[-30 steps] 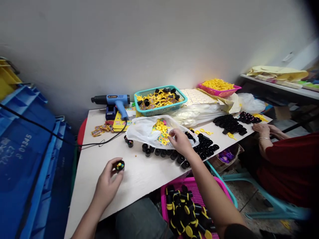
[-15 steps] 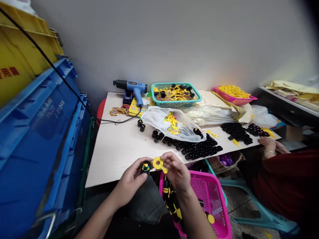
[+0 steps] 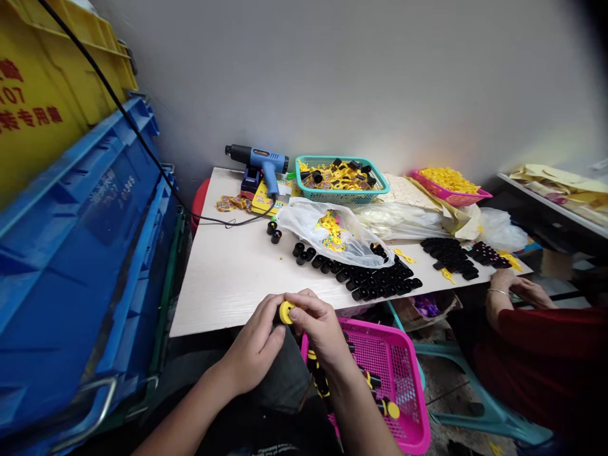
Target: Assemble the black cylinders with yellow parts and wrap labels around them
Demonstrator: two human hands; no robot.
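Near the front edge of the table, my left hand (image 3: 254, 345) is closed around a small black cup, mostly hidden by my fingers. My right hand (image 3: 318, 323) pinches a yellow plastic ring piece (image 3: 285, 312) against the cup's open top. The ring covers the mouth, so the cup's contents do not show. Below my right forearm sits a pink basket (image 3: 420, 392) holding black cups with yellow tops. On the table, rows of black cups (image 3: 375, 285) stand beside a clear plastic bag (image 3: 304, 221) with yellow pieces and coloured beads.
A blue heat gun (image 3: 266, 168) rests at the back left, its black cable (image 3: 118, 104) running across the left side. Behind the bag is a teal basket (image 3: 349, 196). Blue crates (image 3: 71, 234) stack up on the left. At right, a co-worker's hands (image 3: 517, 288) are at the table.
My right hand has brought the yellow ring piece leftward onto the cup of coloured beads in my left hand. The view has shifted slightly.
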